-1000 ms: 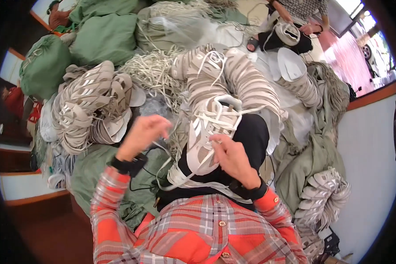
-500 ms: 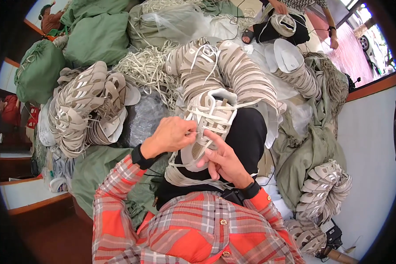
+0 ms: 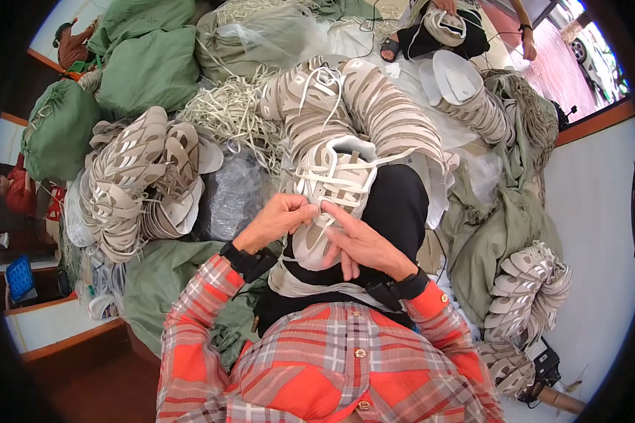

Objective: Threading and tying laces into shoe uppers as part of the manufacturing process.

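Observation:
A beige and white shoe upper (image 3: 346, 180) lies on my lap, its toe toward me and its collar facing away. Flat cream shoelaces (image 3: 335, 175) criss-cross its front, and one loose end stretches off to the right. My left hand (image 3: 281, 217) is closed in a pinch on a shoelace at the lower eyelets; the fingertips partly hide it. From the other side, my right hand (image 3: 367, 243) reaches over the toe, its index finger stretched to the same spot beside the left fingertips. Its remaining fingers are spread, slightly blurred, and hang above the toe.
Long stacks of nested shoe uppers (image 3: 395, 106) extend beyond my knees. More uppers (image 3: 130, 180) lie at left and others (image 3: 525, 292) at right. A heap of loose laces (image 3: 229, 113) sits beside green sacks (image 3: 148, 74). Another person's hand (image 3: 446, 5) holds an upper at far right.
My left hand has shifted slightly right, bringing its fingertips close to my right index finger. My right hand has turned, with its fingers hanging lower. The view has tilted a little.

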Demonstrator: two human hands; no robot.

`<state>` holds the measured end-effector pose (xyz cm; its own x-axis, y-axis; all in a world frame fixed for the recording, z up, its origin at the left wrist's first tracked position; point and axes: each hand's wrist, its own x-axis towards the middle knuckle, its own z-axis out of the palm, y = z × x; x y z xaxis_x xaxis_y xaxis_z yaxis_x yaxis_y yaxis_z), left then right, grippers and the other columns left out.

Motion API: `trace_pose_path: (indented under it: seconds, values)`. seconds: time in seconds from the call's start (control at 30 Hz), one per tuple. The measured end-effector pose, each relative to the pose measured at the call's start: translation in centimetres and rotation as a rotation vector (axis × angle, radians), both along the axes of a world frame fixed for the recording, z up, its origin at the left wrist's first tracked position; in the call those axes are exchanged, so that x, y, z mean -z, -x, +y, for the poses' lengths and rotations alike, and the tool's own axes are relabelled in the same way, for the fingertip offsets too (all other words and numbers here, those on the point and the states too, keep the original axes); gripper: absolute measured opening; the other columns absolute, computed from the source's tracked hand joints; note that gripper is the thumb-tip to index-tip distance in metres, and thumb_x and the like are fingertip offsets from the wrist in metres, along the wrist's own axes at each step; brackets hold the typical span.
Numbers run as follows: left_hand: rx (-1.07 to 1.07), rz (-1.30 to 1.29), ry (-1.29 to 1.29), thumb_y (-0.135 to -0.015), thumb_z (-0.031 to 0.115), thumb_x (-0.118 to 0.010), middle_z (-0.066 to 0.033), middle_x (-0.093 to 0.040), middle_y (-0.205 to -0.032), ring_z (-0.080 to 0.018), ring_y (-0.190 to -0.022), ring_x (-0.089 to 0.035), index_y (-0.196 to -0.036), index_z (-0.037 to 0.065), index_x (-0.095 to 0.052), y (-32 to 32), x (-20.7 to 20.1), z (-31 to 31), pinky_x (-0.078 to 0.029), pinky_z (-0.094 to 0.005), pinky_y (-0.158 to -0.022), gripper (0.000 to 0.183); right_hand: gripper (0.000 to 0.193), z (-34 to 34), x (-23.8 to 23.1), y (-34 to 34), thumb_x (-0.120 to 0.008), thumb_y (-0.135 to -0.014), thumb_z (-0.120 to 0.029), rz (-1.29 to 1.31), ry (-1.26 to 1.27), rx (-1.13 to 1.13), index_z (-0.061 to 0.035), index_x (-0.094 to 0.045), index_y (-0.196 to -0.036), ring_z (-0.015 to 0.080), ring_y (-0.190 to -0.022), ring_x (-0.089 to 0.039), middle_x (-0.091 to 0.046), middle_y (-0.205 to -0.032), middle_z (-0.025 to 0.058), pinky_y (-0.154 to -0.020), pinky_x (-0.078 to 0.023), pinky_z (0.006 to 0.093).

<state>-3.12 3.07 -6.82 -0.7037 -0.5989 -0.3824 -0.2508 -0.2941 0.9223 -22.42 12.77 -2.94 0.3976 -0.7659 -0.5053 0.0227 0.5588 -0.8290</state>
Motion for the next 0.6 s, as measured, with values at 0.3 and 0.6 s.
trace_pose_path:
  seconds: [0.3,0.6]
  values:
    - [0.035,-0.081,-0.007,-0.082,0.016,-0.054,0.0057,-0.049,-0.057,-0.0031,-0.048,-0.038,-0.068,0.004,-0.058,0.0,0.4,-0.3,-0.029,-0.0219,-0.045,0.019,0.019,-3.0,-0.4,0.3,-0.041,-0.093,-0.016,0.211,0.111,-0.021,-0.0004,-0.051,-0.099,0.0121,-0.035,-0.049,-0.055,-0.055,0.0058,-0.031,-0.036,0.0249]
    - [0.215,-0.261,0.646,-0.082,0.017,-0.051,-0.0211,-0.053,-0.066,-0.0404,-0.062,-0.051,-0.072,0.000,-0.050,2.0,-3.2,0.6,-0.040,-0.0439,-0.054,0.020,0.013,-2.2,1.4,-0.2,-0.048,-0.086,-0.010,0.286,0.126,0.105,0.0019,-0.049,-0.091,0.0216,-0.039,-0.055,-0.057,-0.055,0.0125,-0.038,-0.043,0.0347]
